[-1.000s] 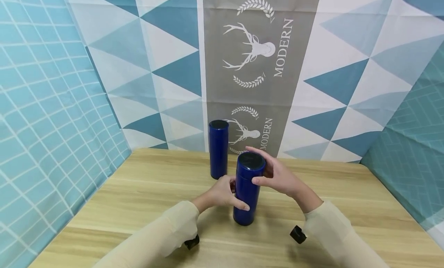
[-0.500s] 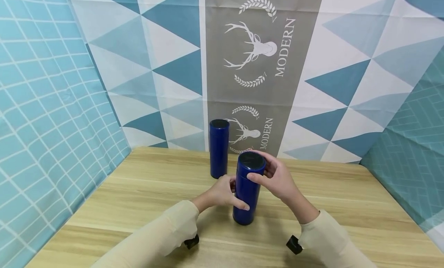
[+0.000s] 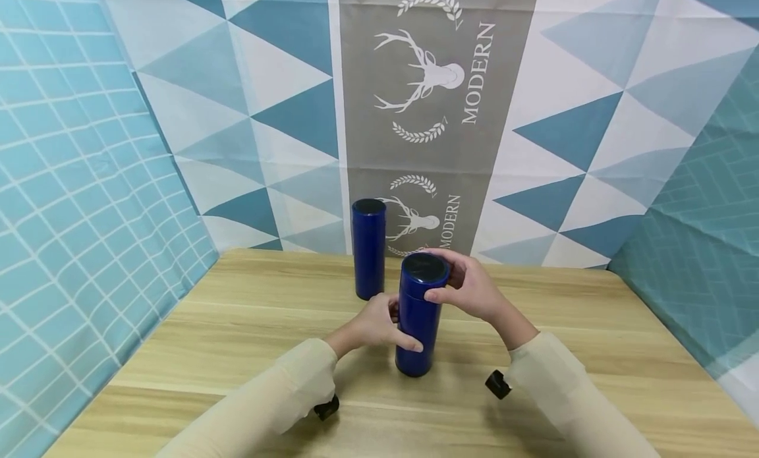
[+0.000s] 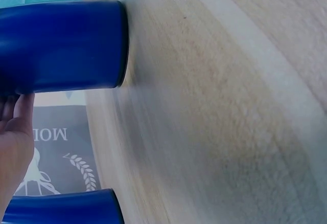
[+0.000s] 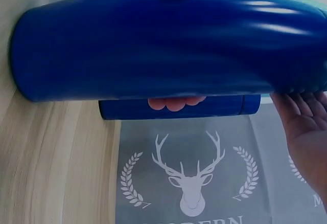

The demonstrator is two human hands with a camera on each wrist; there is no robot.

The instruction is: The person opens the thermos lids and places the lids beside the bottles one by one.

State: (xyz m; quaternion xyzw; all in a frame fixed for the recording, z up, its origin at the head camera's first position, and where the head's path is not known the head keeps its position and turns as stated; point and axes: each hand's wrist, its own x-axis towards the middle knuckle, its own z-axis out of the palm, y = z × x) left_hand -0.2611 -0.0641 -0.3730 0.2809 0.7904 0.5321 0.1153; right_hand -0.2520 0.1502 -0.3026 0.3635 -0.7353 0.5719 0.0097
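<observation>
A blue thermos flask (image 3: 414, 333) with a black-topped lid (image 3: 425, 268) stands upright over the wooden table in the head view. My left hand (image 3: 379, 323) grips its body from the left, thumb across the front. Around the lid, my right hand (image 3: 471, 288) curls from the right, thumb at the front just below the rim and fingers behind. In the right wrist view, the flask (image 5: 143, 45) lies across the picture, with left-hand fingertips (image 5: 176, 104) showing past its edge. The left wrist view shows the flask's base (image 4: 102, 45) near the tabletop.
Behind and slightly left, a second matching blue flask (image 3: 369, 250) stands upright on the wooden table (image 3: 261, 313). A patterned cloth with deer prints (image 3: 427, 148) hangs along the back edge. Blue tile-patterned cloth (image 3: 89, 201) hangs at the left, teal cloth (image 3: 700, 234) at the right.
My right hand has turned slightly around the lid, its thumb and wrist shifting left and then a little back. My left hand keeps its hold; the head view has shifted slightly.
</observation>
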